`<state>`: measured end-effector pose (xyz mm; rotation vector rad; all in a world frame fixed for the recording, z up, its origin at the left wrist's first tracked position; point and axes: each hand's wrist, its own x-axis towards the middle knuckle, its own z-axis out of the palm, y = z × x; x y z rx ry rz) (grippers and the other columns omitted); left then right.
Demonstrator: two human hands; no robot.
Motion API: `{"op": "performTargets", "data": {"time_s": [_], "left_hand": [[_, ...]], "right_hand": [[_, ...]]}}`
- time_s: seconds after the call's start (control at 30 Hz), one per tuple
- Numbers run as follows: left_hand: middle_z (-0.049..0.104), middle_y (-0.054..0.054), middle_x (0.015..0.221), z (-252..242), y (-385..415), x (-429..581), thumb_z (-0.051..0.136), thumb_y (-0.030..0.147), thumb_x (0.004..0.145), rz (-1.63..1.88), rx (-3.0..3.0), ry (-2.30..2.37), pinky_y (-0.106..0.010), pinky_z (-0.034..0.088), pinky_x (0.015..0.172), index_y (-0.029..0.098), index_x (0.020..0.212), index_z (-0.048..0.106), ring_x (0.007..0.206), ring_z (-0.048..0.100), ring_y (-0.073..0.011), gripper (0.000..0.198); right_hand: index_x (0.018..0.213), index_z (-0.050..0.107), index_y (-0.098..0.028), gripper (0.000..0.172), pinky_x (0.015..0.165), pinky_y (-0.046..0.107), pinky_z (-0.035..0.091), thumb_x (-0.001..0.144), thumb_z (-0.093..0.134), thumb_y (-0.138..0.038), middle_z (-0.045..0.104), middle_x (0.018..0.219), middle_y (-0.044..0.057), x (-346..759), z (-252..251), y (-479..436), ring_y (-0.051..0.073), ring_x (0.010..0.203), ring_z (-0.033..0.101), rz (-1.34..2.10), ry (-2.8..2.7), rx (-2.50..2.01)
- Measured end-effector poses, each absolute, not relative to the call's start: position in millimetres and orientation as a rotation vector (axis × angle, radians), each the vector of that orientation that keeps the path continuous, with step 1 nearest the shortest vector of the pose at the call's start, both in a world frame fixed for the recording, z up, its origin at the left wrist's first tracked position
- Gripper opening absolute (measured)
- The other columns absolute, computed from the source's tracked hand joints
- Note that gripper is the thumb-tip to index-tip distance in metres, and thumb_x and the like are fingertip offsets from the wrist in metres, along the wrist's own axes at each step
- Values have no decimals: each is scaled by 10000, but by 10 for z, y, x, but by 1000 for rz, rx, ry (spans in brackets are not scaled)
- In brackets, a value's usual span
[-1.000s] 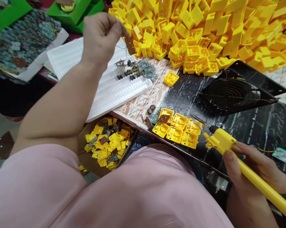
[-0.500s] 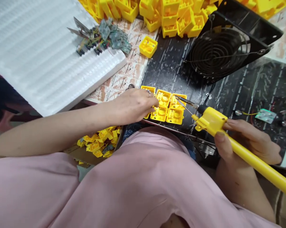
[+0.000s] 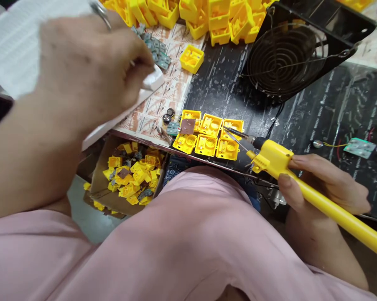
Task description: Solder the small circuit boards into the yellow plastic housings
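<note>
Left hand (image 3: 91, 67) is right up at the lens, motion-blurred, and fills the upper left. Its fingers curl toward the thumb, but I can't tell if anything is pinched between them. A ring (image 3: 97, 9) shows on one finger. The hand hides most of the white foam sheet (image 3: 9, 46), which has a ribbed surface, and part of the pile of small grey-green circuit boards (image 3: 157, 52) at its corner. Right hand (image 3: 326, 188) is clenched around the soldering iron (image 3: 304, 184): yellow plastic body, long round handle cut off at the right edge, thin metal tip pointing left. The tip lies over the right-hand shells of the block of cases (image 3: 206, 145); whether it touches them is too fine to see. The block is six shallow square yellow plastic shells in two rows of three, at the near edge of the black mat (image 3: 220, 83), which is glossy and scuffed. A flat brown board (image 3: 187, 125) lies on the top-left shell. Two dark button cells (image 3: 168, 115) sit just left of the block. One loose case (image 3: 191, 58) sits apart, farther back. The black fan (image 3: 285, 54) has a round wire grille and stands tilted. The heap of yellow cases (image 3: 207, 16) is cut off by the top edge. A cardboard box (image 3: 96, 177) below the table edge holds shells mixed with boards. Pink clothing (image 3: 176, 251) covers the whole bottom of the view.
</note>
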<state>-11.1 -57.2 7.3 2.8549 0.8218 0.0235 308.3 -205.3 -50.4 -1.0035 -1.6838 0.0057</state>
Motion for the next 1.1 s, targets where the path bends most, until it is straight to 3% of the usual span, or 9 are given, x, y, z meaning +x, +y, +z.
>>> {"op": "performTargets", "data": {"time_s": [0.23,0.37,0.5,0.63,0.73,0.83,1.0,1.1], "left_hand": [[772,-35,936,-14,-678,103,577,309,1058,51,2812,779,-337,544,862,268,1042,784,936,729,-214,212],[802,-58,929,85,-648,51,514,259,1042,70,2759,830,-342,524,760,242,957,803,876,726,-224,302],[784,-23,834,493,-394,-162,551,399,996,185,2468,976,-290,476,718,155,975,803,730,640,-128,351],[748,-8,866,726,-284,-354,660,507,968,410,2350,1245,-278,440,716,150,1029,794,756,581,-88,386],[786,-10,857,509,-439,-323,651,414,1014,431,2423,1077,-272,462,684,187,989,793,731,633,-103,269],[832,-28,923,143,-630,-203,508,291,1076,258,2606,806,-266,532,743,202,996,795,793,741,-138,311],[836,-63,996,-81,-701,-147,466,277,1091,21,2813,826,-304,558,803,217,1200,794,908,770,-212,350],[807,-64,918,-36,-695,-177,480,298,1081,20,2850,888,-340,553,822,227,1108,800,903,753,-232,329]], "right_hand": [[1388,759,-294,570,642,284,667,846,883,-171,833,929,-2,3075,-552,-2083,168,694,766,-35,-1673,-1081],[1385,764,-273,581,540,262,632,826,887,-176,834,912,5,3091,-564,-2075,171,645,755,-26,-1687,-1002],[1387,763,-300,597,548,285,641,819,885,-161,842,952,8,3083,-540,-2091,191,671,773,30,-1663,-1041],[1371,775,-281,597,569,265,633,808,875,-107,847,986,10,3082,-571,-2118,178,701,774,44,-1632,-1044],[1345,790,-272,559,624,262,655,811,890,-140,849,974,8,3101,-630,-2144,170,695,770,4,-1621,-1066],[1331,794,-321,538,735,324,705,817,909,-210,850,953,-6,3120,-668,-2174,190,708,786,-17,-1599,-1155],[1327,795,-332,543,678,336,705,807,920,-242,847,922,-3,3112,-652,-2170,204,686,785,-25,-1593,-1148],[1337,792,-315,539,627,304,688,818,910,-230,848,921,5,3089,-628,-2146,192,656,774,-12,-1607,-1127]]}}
